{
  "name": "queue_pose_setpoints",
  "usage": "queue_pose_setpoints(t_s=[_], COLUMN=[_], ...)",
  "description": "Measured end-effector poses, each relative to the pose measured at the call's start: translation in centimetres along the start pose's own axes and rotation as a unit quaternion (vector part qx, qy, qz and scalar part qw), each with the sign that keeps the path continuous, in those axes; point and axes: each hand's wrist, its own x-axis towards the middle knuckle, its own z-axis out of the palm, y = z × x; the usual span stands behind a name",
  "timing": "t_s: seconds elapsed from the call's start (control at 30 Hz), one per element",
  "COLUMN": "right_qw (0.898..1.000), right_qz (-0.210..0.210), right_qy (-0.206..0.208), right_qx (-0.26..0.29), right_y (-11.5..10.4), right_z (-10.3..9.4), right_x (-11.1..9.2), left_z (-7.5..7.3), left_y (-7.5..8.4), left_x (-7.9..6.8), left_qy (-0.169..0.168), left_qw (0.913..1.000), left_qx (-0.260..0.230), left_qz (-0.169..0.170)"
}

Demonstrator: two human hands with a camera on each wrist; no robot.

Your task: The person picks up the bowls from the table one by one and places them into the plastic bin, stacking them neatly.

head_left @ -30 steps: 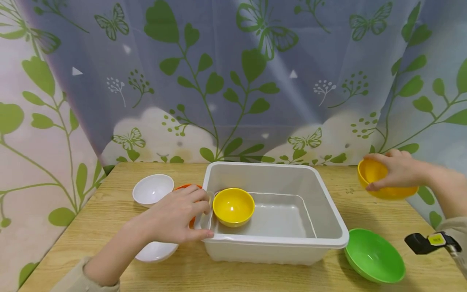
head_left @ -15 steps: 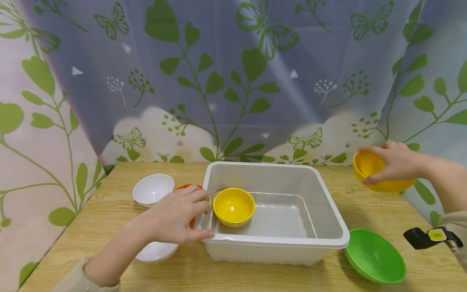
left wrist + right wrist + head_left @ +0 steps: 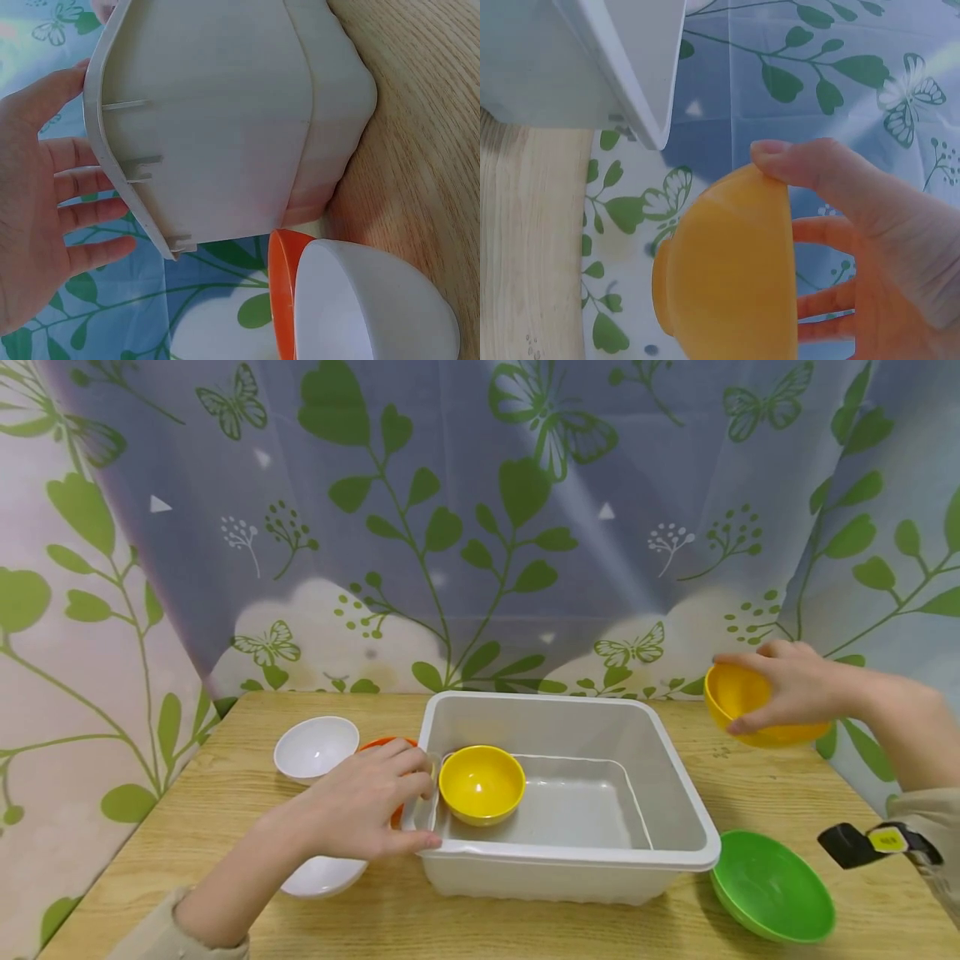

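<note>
My right hand [image 3: 806, 685] pinches the rim of an orange-yellow bowl [image 3: 780, 735], raised over the table's far right side. In the right wrist view that bowl [image 3: 731, 262] is tipped on its side, thumb on the near rim and fingers behind it. My left hand [image 3: 363, 802] rests at the left end of a light grey plastic tub [image 3: 555, 857]. The left wrist view has its thumb tip at the tub's rim and the fingers [image 3: 94, 214] straight and spread past it. Inside the tub, at the left, sits a yellow bowl [image 3: 482, 785].
Right of the tub a green bowl [image 3: 772, 885] stands on the wooden table [image 3: 202, 827]. To the left are two white bowls, one farther back [image 3: 315, 749] and one nearer [image 3: 322, 877], with an orange bowl [image 3: 386, 744] partly hidden by my left hand. A patterned curtain [image 3: 465, 527] hangs behind.
My right hand has moved left and slightly up with the orange-yellow bowl, closer to the tub. The left hand and the other bowls stay in place.
</note>
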Motion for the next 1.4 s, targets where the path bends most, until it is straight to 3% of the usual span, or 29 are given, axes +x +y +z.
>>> queue_pose_setpoints(t_s=[0.63, 0.97, 1.4], right_qw=[0.999, 0.998, 0.996], right_qz=[-0.033, -0.047, -0.090], right_qy=[0.004, -0.012, -0.012], right_qx=[0.001, 0.037, 0.012], right_y=[-3.5, -5.8, -8.2], right_z=[-1.9, -2.3, -2.2], right_x=[1.6, 2.6, 4.4], left_z=[0.1, 0.1, 0.2], left_y=[0.0, 0.0, -0.1], left_x=[-0.1, -0.2, -0.1], left_qy=[0.012, 0.018, 0.019], left_qw=[0.9999, 0.9997, 0.9997], left_qx=[0.001, 0.001, 0.002], left_qz=[0.007, 0.014, 0.016])
